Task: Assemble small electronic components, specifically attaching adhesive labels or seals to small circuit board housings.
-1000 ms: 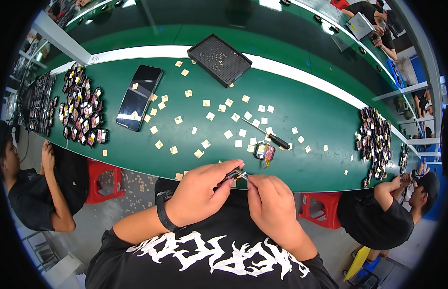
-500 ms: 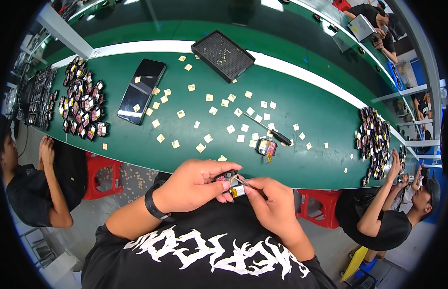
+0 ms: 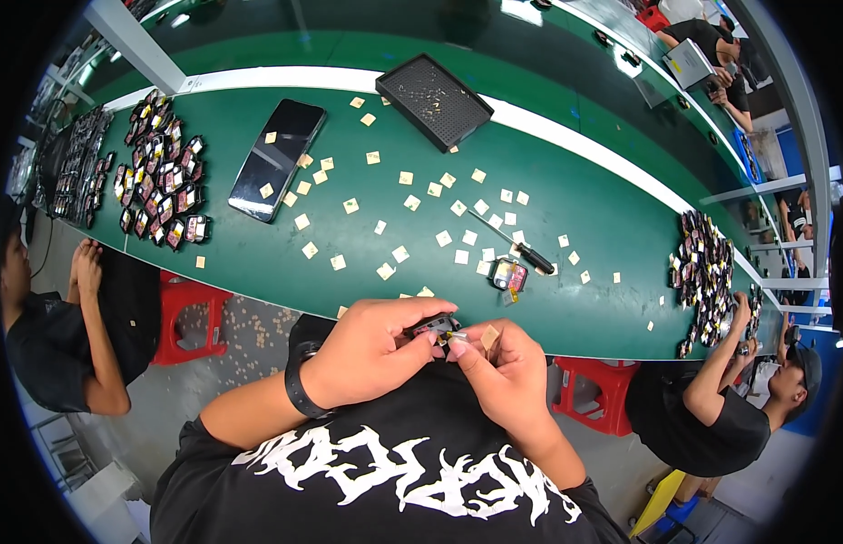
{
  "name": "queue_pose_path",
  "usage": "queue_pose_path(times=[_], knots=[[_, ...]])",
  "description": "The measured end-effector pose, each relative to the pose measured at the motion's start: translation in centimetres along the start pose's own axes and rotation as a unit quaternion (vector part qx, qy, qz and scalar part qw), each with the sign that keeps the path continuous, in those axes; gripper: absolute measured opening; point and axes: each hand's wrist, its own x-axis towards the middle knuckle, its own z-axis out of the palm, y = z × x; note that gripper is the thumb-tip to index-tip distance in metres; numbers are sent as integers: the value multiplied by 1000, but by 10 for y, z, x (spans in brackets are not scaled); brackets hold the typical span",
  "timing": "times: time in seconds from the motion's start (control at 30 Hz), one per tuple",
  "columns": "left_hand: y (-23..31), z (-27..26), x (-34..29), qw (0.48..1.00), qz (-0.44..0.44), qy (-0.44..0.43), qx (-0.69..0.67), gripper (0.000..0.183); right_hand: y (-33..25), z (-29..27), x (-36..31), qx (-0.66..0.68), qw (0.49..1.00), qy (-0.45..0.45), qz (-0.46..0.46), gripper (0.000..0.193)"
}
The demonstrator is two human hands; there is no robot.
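My left hand (image 3: 371, 352) is closed round a small black electronic module (image 3: 437, 325) with its casing open. A silver-and-yellow piece that looks like a small battery (image 3: 454, 336) sits at its right side, partly hidden by my fingers. My right hand (image 3: 505, 370) is closed beside it, thumb tip at that piece. Between its fingers stands a small tan square (image 3: 489, 337). Both hands are just off the table's near edge. Beyond them lies another open module (image 3: 509, 275) with a yellow-taped part, next to a black-handled screwdriver (image 3: 536, 259).
Small cream squares lie scattered over the green table (image 3: 285, 281). A black phone (image 3: 276, 163) lies left, a black perforated tray (image 3: 434, 100) at the back. Piles of modules stand at left (image 3: 163, 177) and right (image 3: 702, 281). Co-workers sit on both sides, near red stools (image 3: 190, 317).
The module has tilted in my left hand, so less of the silver-and-yellow piece shows. A tan square now shows in my right hand. The whole view has shifted slightly.
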Motion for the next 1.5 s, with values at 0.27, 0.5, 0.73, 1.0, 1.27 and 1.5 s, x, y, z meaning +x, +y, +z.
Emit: queue_pose_path(times=[0.27,0.5,0.73,1.0,1.27,1.5], knots=[[-1,-1,-1,993,34,-9,112,40,-4,1,3,-158,981,-3,-116,11],[-8,-5,-1,990,77,-40,115,47,-12,-4,6,-144,987,-37,-52,10],[-15,-10,-2,982,132,-86,109,46,-2,-2,11,199,978,-28,60,18],[-8,-12,1,986,111,-104,65,44,-19,4,12,114,986,-21,119,13],[-25,-24,2,976,-36,-7,-217,35,-26,-29,9,-27,995,90,39,13],[-4,-43,-10,977,-75,15,-198,36,-22,-27,26,-377,908,130,-130,22]])
